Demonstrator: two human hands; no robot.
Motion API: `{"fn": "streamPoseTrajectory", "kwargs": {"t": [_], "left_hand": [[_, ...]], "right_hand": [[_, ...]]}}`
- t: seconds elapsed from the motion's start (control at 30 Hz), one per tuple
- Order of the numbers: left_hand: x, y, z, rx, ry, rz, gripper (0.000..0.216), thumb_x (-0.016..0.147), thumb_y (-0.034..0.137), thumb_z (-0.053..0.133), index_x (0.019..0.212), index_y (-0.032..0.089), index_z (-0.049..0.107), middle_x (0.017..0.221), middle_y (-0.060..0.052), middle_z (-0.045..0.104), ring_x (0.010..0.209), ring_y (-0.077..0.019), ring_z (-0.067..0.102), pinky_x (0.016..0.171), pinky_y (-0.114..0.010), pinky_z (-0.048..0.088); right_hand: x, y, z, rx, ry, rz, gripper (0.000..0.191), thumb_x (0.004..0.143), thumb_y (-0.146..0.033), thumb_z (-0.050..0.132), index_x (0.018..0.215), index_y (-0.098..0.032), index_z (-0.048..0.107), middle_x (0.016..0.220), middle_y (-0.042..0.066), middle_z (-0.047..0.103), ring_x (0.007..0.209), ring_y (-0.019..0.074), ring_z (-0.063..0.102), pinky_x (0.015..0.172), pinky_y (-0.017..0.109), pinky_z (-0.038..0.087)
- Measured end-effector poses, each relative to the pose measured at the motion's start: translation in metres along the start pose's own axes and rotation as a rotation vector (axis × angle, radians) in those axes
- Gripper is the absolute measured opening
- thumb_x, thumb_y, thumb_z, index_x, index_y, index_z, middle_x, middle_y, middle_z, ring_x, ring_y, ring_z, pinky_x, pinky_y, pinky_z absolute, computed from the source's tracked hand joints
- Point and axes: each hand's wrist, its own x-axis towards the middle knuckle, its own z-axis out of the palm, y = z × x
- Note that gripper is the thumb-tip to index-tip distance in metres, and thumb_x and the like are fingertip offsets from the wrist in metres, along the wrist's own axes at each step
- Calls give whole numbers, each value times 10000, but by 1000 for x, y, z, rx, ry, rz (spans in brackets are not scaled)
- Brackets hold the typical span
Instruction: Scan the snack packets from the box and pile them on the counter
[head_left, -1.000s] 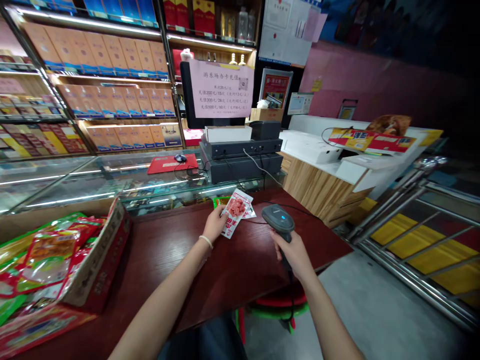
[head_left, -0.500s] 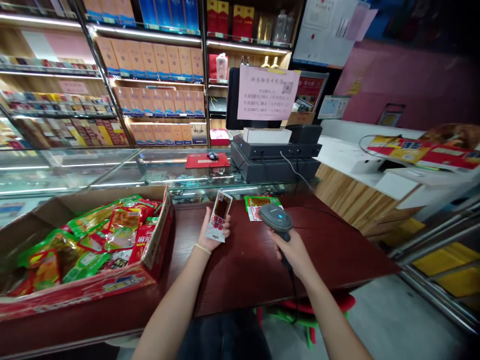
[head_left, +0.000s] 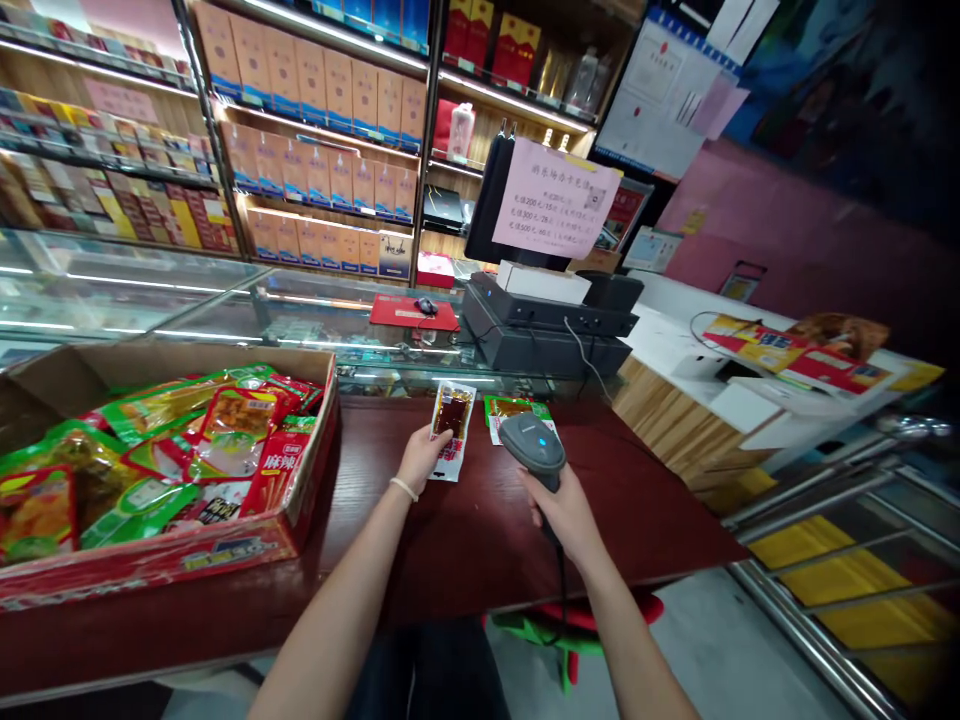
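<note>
My left hand [head_left: 421, 455] pinches a small white-and-red snack packet [head_left: 451, 428]; my right hand [head_left: 561, 510] grips the grey barcode scanner [head_left: 534, 446] beside it.

1 scanner [head_left: 532, 446], 1 held packet [head_left: 451, 428], 1 carton [head_left: 150, 568].

A small shop. Stocked shelves [head_left: 300, 90] line the wall behind a glass display case [head_left: 225, 320]. A till [head_left: 547, 320] stands nearby.

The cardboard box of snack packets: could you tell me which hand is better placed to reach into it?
Probably the left. The left hand is nearer the box, though it holds a small packet; the right hand grips the scanner, farther away.
</note>
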Motion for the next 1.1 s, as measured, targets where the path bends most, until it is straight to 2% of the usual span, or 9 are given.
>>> {"fn": "streamPoseTrajectory", "kwargs": {"t": [0.13, 0.33, 0.53, 0.63, 0.77, 0.9, 0.97, 1.03, 1.1], "left_hand": [[0, -2, -2, 48, -27, 13, 428, 570, 446, 841, 757, 114, 648, 602, -17, 642, 484, -125, 563, 493, -227, 423], [8, -12, -6, 75, -57, 43, 447, 619, 439, 816, 879, 98, 693, 696, -42, 689, 551, -136, 598, 545, -231, 444], [10, -13, -5, 41, -28, 25, 444, 591, 420, 835, 883, 117, 694, 747, -47, 704, 606, -156, 622, 607, -262, 479], [5, -2, 2, 53, 1, 98, 441, 619, 377, 820, 958, 129, 683, 852, -66, 720, 731, -181, 657, 718, -291, 509], [-12, 35, 14, 232, 39, 307, 323, 780, 267, 681, 1080, 154, 637, 1059, -82, 708, 985, -205, 650, 923, -321, 476], [-41, 100, 12, 504, 34, 487, 292, 880, 241, 541, 1161, 169, 576, 1109, -70, 677, 1031, -197, 626, 930, -298, 462], [-59, 139, -3, 739, 59, 522, 251, 882, 257, 547, 1115, 174, 590, 996, -51, 691, 902, -194, 644, 854, -294, 479], [-77, 175, -27, 1013, 45, 518, 229, 843, 275, 605, 1054, 191, 628, 936, -31, 700, 833, -199, 646, 801, -291, 481], [-94, 205, -58, 1207, 164, 494, 223, 846, 301, 597, 1040, 205, 653, 882, -24, 708, 789, -206, 651, 769, -293, 484]], "right_hand": [[-6, -12, 6, -41, -67, -30, 474, 792, -469, 695, 1149, -234, 492, 586, -83, 571, 341, 106, 453, 357, 231, 371], [-8, -9, 7, -157, -98, -47, 284, 828, -463, 656, 856, -204, 543, 463, -73, 494, 354, 123, 471, 411, 244, 377], [-12, -12, 3, -121, -90, -54, 303, 820, -472, 665, 903, -206, 545, 493, -72, 515, 352, 128, 475, 403, 247, 377], [-16, -21, 0, -114, -69, -47, 320, 786, -483, 684, 881, -208, 551, 488, -70, 518, 341, 129, 468, 386, 249, 367], [-18, -25, -5, -133, -28, -42, 331, 770, -513, 678, 741, -212, 541, 407, -59, 486, 339, 139, 472, 400, 256, 363], [-13, -20, -4, -73, -28, -76, 380, 770, -549, 685, 681, -217, 522, 416, -36, 502, 362, 148, 486, 421, 274, 381], [-9, -19, 2, -31, -38, -68, 403, 757, -573, 694, 686, -218, 516, 421, -39, 500, 359, 148, 481, 412, 276, 384], [-5, -20, 11, -16, -44, -54, 420, 745, -588, 700, 683, -217, 513, 417, -38, 501, 352, 144, 476, 403, 274, 384], [-1, -21, 21, -16, -59, -44, 423, 743, -592, 703, 699, -209, 529, 428, -34, 516, 352, 142, 482, 405, 274, 392]]}}
